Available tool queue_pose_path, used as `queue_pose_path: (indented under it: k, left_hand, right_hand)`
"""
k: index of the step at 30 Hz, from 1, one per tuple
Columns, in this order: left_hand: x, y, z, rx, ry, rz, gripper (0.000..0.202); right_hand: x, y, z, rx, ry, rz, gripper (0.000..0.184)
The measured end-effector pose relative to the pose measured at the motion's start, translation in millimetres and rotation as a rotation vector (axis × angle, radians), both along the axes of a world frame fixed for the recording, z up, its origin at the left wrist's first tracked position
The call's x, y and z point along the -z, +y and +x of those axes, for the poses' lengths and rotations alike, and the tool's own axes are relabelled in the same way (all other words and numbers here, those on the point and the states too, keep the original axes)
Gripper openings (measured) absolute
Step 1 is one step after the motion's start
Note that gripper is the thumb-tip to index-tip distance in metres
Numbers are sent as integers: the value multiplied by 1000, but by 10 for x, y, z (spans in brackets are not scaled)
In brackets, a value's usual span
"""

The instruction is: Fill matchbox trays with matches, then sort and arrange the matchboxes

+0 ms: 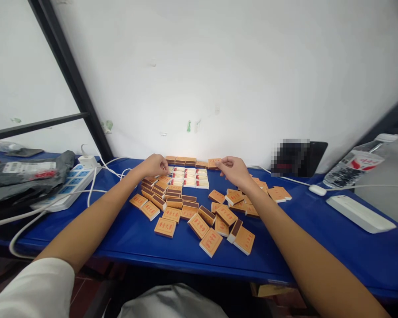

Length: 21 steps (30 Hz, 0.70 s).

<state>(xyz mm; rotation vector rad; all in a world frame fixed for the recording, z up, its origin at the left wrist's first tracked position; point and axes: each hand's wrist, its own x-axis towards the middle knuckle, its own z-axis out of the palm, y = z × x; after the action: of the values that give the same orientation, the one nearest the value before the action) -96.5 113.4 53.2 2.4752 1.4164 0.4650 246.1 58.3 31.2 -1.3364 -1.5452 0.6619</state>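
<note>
At the far side of the blue desk, my right hand (235,171) pinches an orange matchbox (214,163) by its right end. My left hand (155,166) is closed, its fingertips at the left edge of a block of open matchbox trays (190,176) filled with red-tipped matches. Whatever those fingers hold, if anything, is hidden. Behind the trays runs a row of closed matchboxes (181,160) near the wall. Many more orange matchboxes (166,227) lie scattered and overlapping in front, some flat, some on their striking sides.
A white power strip (64,187) with cables and a grey plastic package (29,174) lie on the left. To the right are a dark tablet-like object (313,154), a clear bottle (356,161) and a long white device (361,213). The desk's front edge (185,267) is near my body.
</note>
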Motion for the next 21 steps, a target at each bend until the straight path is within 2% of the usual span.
queue_pose_path:
  k: [7,13,21]
  left_hand:
    - [-6,-24,-1,-29,33,-105,11]
    - [-43,-54,-6,-23,53,-110,13]
    - [-13,-25,-26,2,56,-124,20]
  right_hand:
    - [12,5,-1,-6,-4,1,32]
    - [14,4,-10,-3,-10,-1,28]
    - [-6,-9,-15,1,-10,-7,23]
